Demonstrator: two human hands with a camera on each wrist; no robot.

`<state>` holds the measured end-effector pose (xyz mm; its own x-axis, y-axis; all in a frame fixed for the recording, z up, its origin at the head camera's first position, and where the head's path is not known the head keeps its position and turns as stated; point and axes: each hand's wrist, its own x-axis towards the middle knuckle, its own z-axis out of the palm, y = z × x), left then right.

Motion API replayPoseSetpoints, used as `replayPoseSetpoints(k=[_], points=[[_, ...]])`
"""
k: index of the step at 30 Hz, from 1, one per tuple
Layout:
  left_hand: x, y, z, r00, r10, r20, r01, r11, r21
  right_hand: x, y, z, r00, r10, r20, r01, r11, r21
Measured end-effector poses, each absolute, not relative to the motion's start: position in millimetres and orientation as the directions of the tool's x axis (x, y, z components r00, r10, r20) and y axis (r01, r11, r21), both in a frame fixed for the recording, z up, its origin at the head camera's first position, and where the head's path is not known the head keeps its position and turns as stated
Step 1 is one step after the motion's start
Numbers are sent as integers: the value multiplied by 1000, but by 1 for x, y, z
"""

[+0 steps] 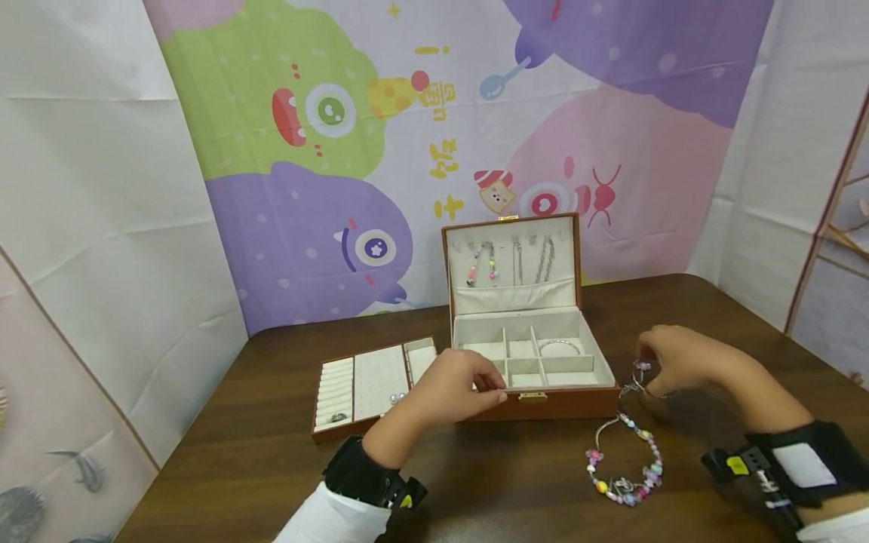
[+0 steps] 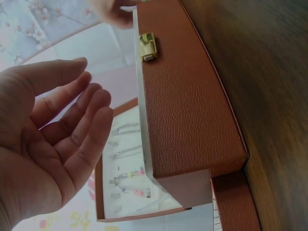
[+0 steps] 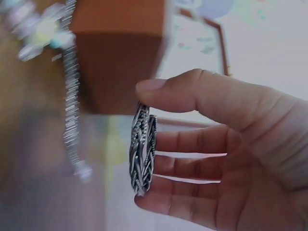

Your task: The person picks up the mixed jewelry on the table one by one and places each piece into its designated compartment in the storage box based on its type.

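Note:
My right hand (image 1: 689,362) is over the table at the right side of the brown jewelry box (image 1: 570,406). Its thumb and fingers pinch a silver braided bracelet (image 3: 139,154) by the edges. Beneath it in the head view lies a silver chain with pale purple beads (image 1: 641,366). My left hand (image 2: 57,125) hovers by the front wall of the box, fingers loosely bent and holding nothing. The box lid (image 1: 512,302) stands raised, with a beaded strand (image 1: 492,264) and silver chains (image 1: 546,260) hanging inside. A silver bangle (image 1: 559,347) sits in a right rear compartment.
A colorful beaded necklace (image 1: 655,469) lies on the table before the box's right corner. Left of the box is a tray (image 1: 379,377) with ring rolls, a dark ring (image 1: 338,417) and pearl-like studs (image 1: 397,397). Behind the table (image 1: 271,467) hangs a cartoon-printed cloth (image 1: 434,249).

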<state>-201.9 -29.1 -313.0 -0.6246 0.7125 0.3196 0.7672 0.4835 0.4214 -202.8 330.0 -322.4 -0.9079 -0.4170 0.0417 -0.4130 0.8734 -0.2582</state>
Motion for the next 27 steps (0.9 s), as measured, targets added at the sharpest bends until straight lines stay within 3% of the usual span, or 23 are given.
replayPoseSetpoints(k=[9, 17, 20, 23, 27], points=[[-203, -28, -316, -624, 707, 332, 761, 455, 463, -179, 304, -293, -787, -516, 338, -587, 795, -153], [-200, -22, -321, -673, 649, 354, 698, 402, 592, -164, 266, -285, -715, -536, 449, -652, 743, -150], [-198, -16, -323, -720, 627, 297, 579, 307, 755, -162, 251, -288, -657, -549, 517, -692, 711, -124], [-193, -8, -325, -752, 629, 195, 344, 123, 931, -159, 234, -292, -587, -563, 582, -736, 671, -95], [-185, 0, -327, -744, 657, 117, 98, -65, 993, -156, 214, -297, -523, -561, 641, -771, 633, -76]])
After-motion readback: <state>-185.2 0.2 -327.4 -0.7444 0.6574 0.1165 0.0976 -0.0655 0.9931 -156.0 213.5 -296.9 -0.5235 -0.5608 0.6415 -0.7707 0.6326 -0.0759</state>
